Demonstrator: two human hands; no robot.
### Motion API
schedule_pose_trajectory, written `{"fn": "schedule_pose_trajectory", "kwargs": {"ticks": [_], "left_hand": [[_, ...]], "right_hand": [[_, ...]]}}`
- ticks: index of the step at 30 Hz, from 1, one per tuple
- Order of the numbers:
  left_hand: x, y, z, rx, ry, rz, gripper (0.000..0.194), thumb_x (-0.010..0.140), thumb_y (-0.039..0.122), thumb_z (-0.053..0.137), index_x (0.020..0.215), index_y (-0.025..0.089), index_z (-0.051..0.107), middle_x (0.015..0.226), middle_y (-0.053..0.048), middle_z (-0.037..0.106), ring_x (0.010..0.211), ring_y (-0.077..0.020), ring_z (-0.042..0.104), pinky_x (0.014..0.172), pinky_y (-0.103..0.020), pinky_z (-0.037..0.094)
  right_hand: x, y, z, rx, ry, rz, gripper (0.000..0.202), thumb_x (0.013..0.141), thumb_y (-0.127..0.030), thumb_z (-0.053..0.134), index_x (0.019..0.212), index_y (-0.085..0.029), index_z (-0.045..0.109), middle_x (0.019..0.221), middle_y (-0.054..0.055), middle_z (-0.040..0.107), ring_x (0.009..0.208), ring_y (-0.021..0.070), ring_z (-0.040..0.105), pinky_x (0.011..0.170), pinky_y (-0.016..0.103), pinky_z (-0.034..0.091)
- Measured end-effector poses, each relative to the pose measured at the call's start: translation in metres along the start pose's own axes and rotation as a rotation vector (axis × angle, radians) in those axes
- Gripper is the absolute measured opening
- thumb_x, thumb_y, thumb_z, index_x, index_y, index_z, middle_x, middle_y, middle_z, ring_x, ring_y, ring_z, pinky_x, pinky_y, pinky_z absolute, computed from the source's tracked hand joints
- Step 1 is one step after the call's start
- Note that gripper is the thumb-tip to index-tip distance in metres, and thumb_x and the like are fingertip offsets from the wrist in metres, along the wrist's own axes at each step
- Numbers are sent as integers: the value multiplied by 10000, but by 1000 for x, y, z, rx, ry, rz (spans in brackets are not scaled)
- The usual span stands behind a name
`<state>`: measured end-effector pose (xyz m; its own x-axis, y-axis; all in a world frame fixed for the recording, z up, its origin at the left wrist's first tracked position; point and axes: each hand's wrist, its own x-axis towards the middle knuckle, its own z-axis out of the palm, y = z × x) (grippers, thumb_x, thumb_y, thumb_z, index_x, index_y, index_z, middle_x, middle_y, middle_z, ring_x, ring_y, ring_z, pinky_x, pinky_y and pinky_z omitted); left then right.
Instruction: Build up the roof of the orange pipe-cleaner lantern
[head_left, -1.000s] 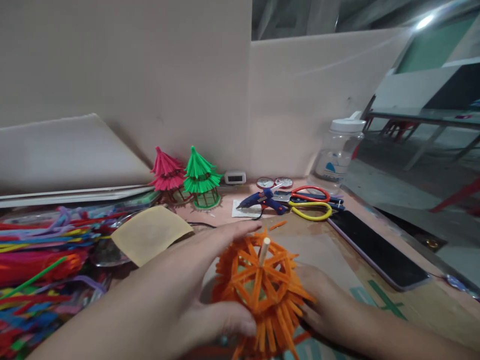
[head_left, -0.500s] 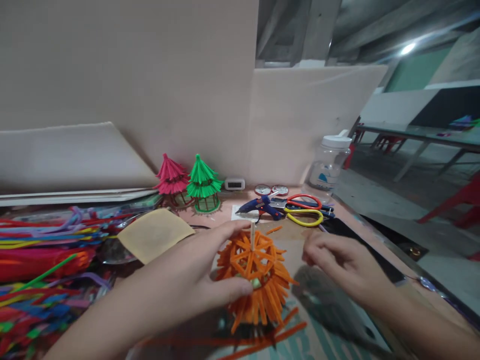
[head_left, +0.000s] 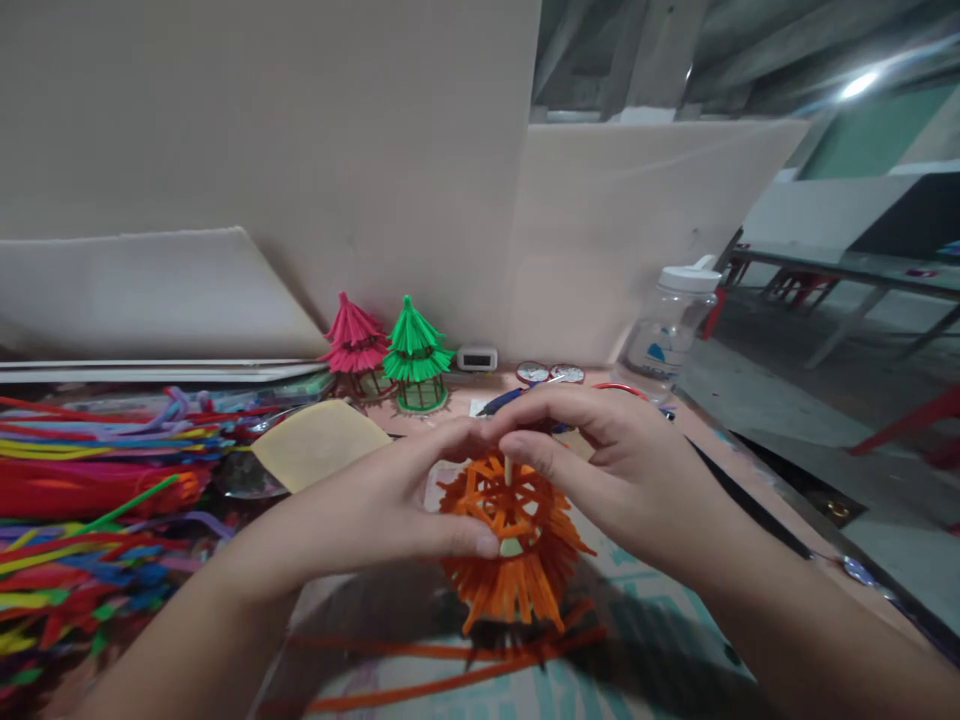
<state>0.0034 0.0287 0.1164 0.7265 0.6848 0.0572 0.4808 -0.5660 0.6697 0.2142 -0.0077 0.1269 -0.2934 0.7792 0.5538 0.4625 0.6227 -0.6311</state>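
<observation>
In front of me stands an orange pipe-cleaner hut model [head_left: 517,588], its layered roof fringed with short strips. A thin pale stick [head_left: 508,472] rises upright through the spoked frame at the top. My left hand [head_left: 397,505] is closed round the left side of the roof, thumb at the front and fingers behind. Over the top, my right hand [head_left: 607,450] closes thumb and fingers around the stick's upper end, which they hide. Loose orange pipe cleaners [head_left: 450,680] lie before the hut.
Bundles of coloured pipe cleaners [head_left: 90,500] fill the left side, near a yellowish sheet [head_left: 322,445]. Behind stand a pink hut [head_left: 354,335], a green hut [head_left: 416,345] and a small digital clock [head_left: 478,358]. A bottle [head_left: 667,325] stands back right. My right hand partly hides a blue glue gun [head_left: 502,400].
My right hand has moved left and up from beside the hut to the stick's top. My left hand still holds the roof. The view has shifted slightly.
</observation>
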Motion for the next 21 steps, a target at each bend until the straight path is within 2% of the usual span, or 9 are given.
{"fn": "schedule_pose_trajectory", "kwargs": {"ticks": [7,9,12,15,18,19,21], "left_hand": [[0,-1,3,-44,-53,-31,663,781,469,734,1372,369,451,1402,11,535,1266,-239,513,1013,-299,430],[3,-2,5,-116,-31,-20,575,822,468,692,1342,357,473,1360,11,562,1229,-225,539,979,-282,442],[9,-4,7,-217,83,-17,387,908,462,572,1263,312,533,1266,-4,616,1122,-199,595,907,-270,462],[14,-6,7,-182,189,-87,310,881,482,589,1075,244,631,1096,-9,677,999,-203,625,844,-275,465],[17,-8,8,-114,154,-163,296,853,494,603,821,204,654,860,0,685,849,-198,636,752,-264,459],[18,-8,9,-114,138,-177,294,854,486,600,793,202,650,834,-2,680,832,-196,635,740,-261,457],[19,-8,13,-185,137,-183,255,857,462,604,873,212,654,859,-9,681,865,-202,640,747,-261,461]], "right_hand": [[-7,4,0,-60,61,-14,106,896,-147,634,951,-215,694,871,-27,739,791,115,678,701,210,518],[-8,5,1,-71,67,-35,109,893,-127,630,938,-208,687,911,-19,740,840,120,679,728,207,516],[-9,6,3,-69,59,-75,136,897,-118,621,986,-204,678,981,-6,737,891,129,673,780,218,508],[-9,6,6,-76,56,-97,177,906,-121,609,1053,-201,667,962,-2,730,850,127,662,773,227,496],[-9,5,5,-101,53,-95,206,899,-119,611,1090,-180,660,911,6,721,809,132,650,734,230,488],[-9,4,5,-106,52,-94,206,896,-119,614,1090,-174,659,905,8,718,802,132,646,727,230,487],[-9,3,3,-111,42,-94,195,894,-123,618,1077,-173,662,908,7,717,801,131,643,730,229,487]]}}
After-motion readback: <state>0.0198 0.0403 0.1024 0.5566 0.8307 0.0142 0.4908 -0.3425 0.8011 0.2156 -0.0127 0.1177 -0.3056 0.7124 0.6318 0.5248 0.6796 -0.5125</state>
